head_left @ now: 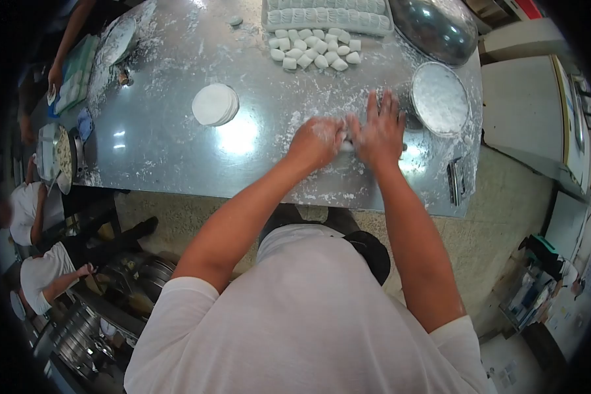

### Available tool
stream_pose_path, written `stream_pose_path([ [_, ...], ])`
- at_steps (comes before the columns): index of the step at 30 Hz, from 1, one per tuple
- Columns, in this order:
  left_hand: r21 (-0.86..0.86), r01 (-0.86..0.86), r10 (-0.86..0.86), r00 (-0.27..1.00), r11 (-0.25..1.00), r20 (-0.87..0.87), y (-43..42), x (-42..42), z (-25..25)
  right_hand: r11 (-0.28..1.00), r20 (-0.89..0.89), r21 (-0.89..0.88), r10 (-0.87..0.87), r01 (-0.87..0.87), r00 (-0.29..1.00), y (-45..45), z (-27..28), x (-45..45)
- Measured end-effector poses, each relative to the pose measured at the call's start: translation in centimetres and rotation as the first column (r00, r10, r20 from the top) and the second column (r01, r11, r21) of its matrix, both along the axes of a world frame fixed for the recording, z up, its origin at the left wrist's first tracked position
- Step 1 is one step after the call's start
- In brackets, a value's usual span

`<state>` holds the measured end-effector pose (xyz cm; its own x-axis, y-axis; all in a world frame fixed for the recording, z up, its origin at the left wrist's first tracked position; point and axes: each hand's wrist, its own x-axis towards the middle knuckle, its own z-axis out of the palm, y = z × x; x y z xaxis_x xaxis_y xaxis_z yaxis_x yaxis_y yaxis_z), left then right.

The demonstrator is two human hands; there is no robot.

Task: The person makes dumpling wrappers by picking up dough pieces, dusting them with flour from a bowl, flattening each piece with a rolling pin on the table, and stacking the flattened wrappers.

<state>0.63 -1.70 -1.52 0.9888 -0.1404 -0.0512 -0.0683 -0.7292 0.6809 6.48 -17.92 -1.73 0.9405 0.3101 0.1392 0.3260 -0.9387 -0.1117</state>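
- The left hand (318, 142) is curled; I can't tell if it holds anything.
- The right hand (383, 134) is flat and wide.
- A bit of white dough (347, 146) is between the hands, on the shiny table (157, 154).
- Small dough lumps (320, 61) sit on the far side.
- Flat dough rounds (215, 105) are piled on the left.

- Broad silver metal worktop (164, 151): smooth and glossy, throwing back bright reflections, with matt, powdery white streaks.
- Small, chunky white dough pieces (300, 44): matt, soft-looking, floury.
- Stack of thin, round white dough discs (213, 105): smooth, matt faces.
- Large, rounded silver metal bowl (433, 29): polished, mirror-like.
- Fine white powder (440, 98) in a round container: matt and slightly uneven.
- Bare brown fingers (372, 105): skin with a dull, powdery dusting.
- White short-sleeved shirt (308, 308): matt, thin-looking cloth, softly creased.
- Beige speckled floor (499, 197): matt, grainy-looking.
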Motion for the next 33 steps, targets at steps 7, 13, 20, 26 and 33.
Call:
stream_pose_path([
  [7,0.018,0.087,-0.086,0.995,0.996,-0.046,0.7,0.8,1.0,0.993,-0.036,0.036,0.114,-0.113,0.993,-4.3,-1.3,-8.3],
  [13,-0.026,0.054,-0.056,0.993,0.998,-0.102,1.0,-0.3,0.1,0.998,-0.054,-0.038,0.056,-0.058,0.997,-1.5,0.2,-3.2],
  [20,0.124,0.1,-0.094,0.994,0.987,-0.056,0.8,1.7,0.4,0.999,-0.015,0.021,0.047,-0.046,0.999,-2.0,-0.7,-3.8],
  [26,-0.073,0.023,-0.039,0.973,0.997,-0.227,1.9,-1.4,0.3,0.996,-0.101,0.015,0.094,-0.093,0.99,-4.2,-0.7,-8.2],
  [33,0.083,0.098,-0.098,0.995,0.992,-0.015,1.0,2.0,0.2,0.999,0.056,0.033,-0.009,0.008,0.998,-0.4,-0.2,-0.5],
])
